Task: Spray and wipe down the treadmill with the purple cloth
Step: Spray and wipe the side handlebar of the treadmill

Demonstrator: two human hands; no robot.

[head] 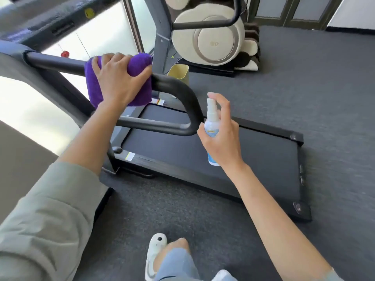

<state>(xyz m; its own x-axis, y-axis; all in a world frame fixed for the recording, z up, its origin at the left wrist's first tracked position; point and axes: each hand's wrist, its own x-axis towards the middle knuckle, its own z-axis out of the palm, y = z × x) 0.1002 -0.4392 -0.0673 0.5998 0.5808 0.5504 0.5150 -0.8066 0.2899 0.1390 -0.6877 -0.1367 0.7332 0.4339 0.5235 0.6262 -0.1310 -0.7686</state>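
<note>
The left hand (119, 78) is gripping the purple cloth (95, 86) around the treadmill's black handrail (178, 88), its fingers curling over the top of the bar and its thumb stretching along the cloth's right edge; the cloth is wrapping the rail just before the bend. The right hand (220, 134) is holding a small white spray bottle (211, 122) upright just beside the curved end of the handrail, three fingers and the thumb curling round the body, the index finger lying across the nozzle cap. The treadmill (223, 159) is sitting on grey carpet (334, 98), its dark belt lying below both hands; a cream massage chair (213, 37) is standing beyond it.
</note>
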